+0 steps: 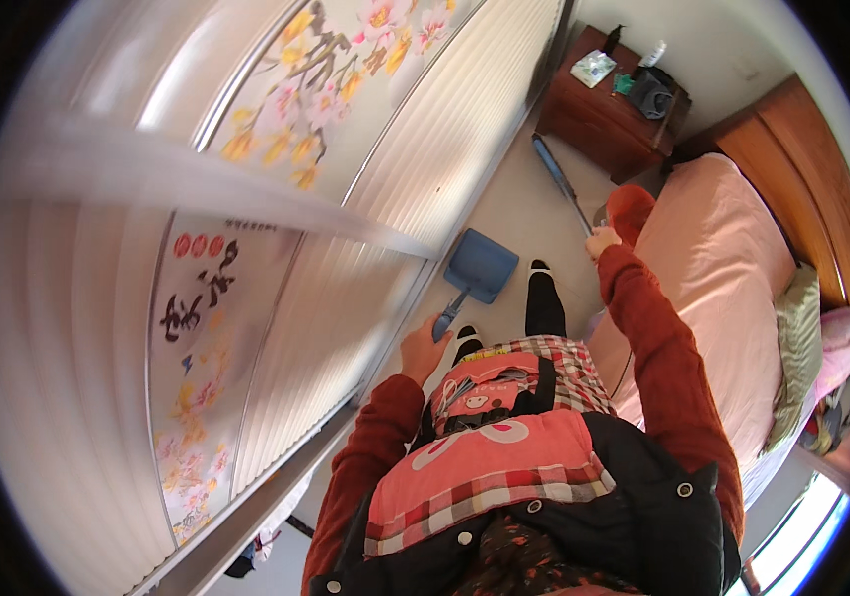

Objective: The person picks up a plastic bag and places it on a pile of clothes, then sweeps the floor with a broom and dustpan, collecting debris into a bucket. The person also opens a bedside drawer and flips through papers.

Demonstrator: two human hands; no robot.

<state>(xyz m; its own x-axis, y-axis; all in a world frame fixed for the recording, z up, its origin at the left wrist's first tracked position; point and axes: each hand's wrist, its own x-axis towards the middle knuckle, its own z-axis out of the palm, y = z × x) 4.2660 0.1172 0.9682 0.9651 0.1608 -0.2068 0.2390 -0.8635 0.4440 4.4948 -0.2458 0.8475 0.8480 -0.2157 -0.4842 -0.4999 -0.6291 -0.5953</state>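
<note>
A blue dustpan (483, 266) hangs or rests low by the wardrobe's base, its pan pointing away from me. My left hand (424, 352) is closed round its short handle. Further off, my right hand (602, 241) grips the shaft of a broom (566, 183), beside the bed. The shaft reaches forward and left to a long, narrow blue head near the foot of the nightstand. Broom and dustpan are apart. Any dirt on the floor is too small to make out.
Sliding wardrobe doors (425, 149) with flower panels line the left. A wooden nightstand (612, 114) at the far end carries a black bag (650, 94), a packet and bottles. The bed (713, 268) with pink bedding fills the right. Pale floor (509, 204) lies between.
</note>
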